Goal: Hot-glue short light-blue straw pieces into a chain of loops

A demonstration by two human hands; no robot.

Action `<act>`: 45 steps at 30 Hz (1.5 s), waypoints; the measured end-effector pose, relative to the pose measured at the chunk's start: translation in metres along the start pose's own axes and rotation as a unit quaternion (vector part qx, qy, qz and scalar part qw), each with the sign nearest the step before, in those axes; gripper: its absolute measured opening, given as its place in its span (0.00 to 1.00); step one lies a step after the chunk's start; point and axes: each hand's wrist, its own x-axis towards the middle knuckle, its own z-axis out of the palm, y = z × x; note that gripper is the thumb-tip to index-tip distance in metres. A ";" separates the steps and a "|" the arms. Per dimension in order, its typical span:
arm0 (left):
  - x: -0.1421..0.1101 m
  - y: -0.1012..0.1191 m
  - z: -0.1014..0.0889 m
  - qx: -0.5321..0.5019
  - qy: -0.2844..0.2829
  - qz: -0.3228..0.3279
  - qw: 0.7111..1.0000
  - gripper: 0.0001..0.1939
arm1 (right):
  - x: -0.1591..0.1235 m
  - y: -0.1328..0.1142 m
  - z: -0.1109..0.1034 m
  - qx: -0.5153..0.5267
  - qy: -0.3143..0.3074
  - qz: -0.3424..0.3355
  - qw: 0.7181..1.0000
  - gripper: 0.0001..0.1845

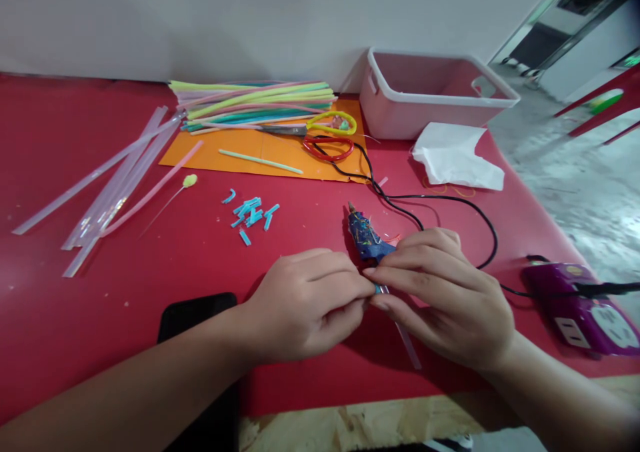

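Note:
My left hand (315, 302) and my right hand (445, 292) meet over the front middle of the table, fingertips pinched together. Between them shows a small blue piece (379, 290), mostly covered by the fingers; both hands seem to grip it. Just beyond lies a dark blue glue gun (367, 235), nozzle pointing away, its handle partly hidden by my right hand. A clear glue stick (409, 347) extends toward me below the fingers. Several short blue cut pieces (253, 212), apparently pipe cleaner, lie in a loose pile to the left.
Coloured pipe cleaners (260, 102) and scissors (330, 135) rest on orange card (225, 151). Clear glue sticks (125, 179) lie left. A pink basket (430, 115), white cloth (457, 155), purple power strip (583, 309) and black cord (493, 229) are right. A black phone (197, 312) sits under my left forearm.

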 end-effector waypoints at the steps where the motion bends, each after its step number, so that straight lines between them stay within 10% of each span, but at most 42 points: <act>1: 0.000 0.000 0.000 0.002 0.002 0.003 1.000 0.06 | 0.000 0.000 0.000 -0.005 0.000 -0.004 1.000 0.08; 14: -0.001 -0.001 -0.001 0.007 0.006 0.036 0.999 0.07 | 0.003 -0.004 -0.001 0.049 -0.007 -0.010 0.999 0.08; 22: 0.002 -0.003 -0.008 0.044 0.021 -0.071 0.996 0.06 | -0.006 0.009 -0.005 -0.015 0.002 0.012 1.000 0.14; 31: 0.002 -0.007 -0.061 0.251 -0.215 -0.075 0.941 0.13 | -0.008 0.020 -0.008 -0.031 0.014 0.019 0.999 0.11; 40: -0.008 0.005 -0.059 0.277 -0.164 -0.073 0.944 0.15 | -0.008 0.019 -0.009 -0.037 0.016 0.020 0.999 0.11; 45: -0.024 0.016 -0.032 0.264 -0.218 -0.103 0.934 0.53 | -0.008 0.019 -0.009 -0.027 0.020 0.022 0.999 0.11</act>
